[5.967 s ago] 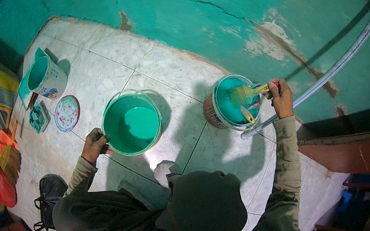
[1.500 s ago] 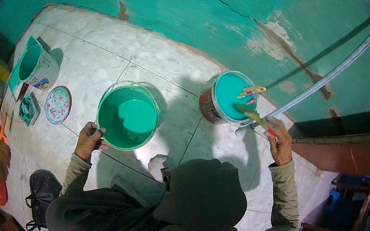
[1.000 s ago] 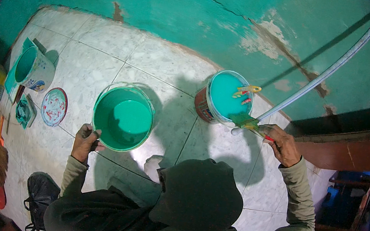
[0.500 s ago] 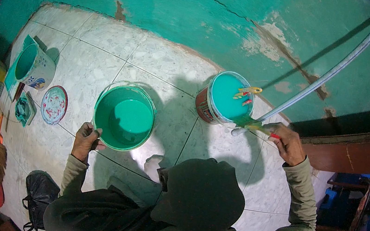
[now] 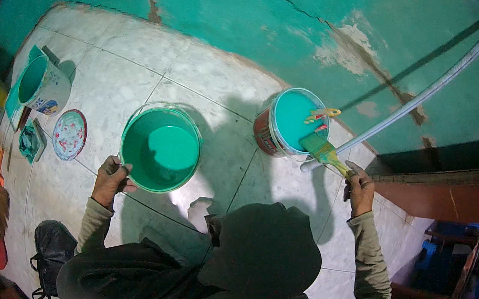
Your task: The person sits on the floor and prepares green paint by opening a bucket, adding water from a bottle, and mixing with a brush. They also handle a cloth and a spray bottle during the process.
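Note:
My left hand (image 5: 110,181) grips the near-left rim of a bucket (image 5: 155,184) with green paint in its bottom. A paintbrush (image 5: 326,153) with green-stained bristles is held by its handle in my right hand (image 5: 360,189). The bristles sit over the near right edge of a paint pail (image 5: 269,132), which is nearly full of lighter blue-green paint. Whether they touch its rim is hard to tell. More brush handles (image 5: 324,116) lean inside that pail, their lower ends hidden in the paint.
On the left stand a paint-smeared container (image 5: 55,89), a round lid (image 5: 69,135) and a small tray with a green rag (image 5: 30,141). A black bag (image 5: 53,246) lies lower left. A pale pole (image 5: 425,95) slants up past the pail along the cracked green wall (image 5: 222,8).
My right hand has turned and moved slightly left, bringing the brush's bristles up to the pail's edge. My left hand stays on the bucket's rim.

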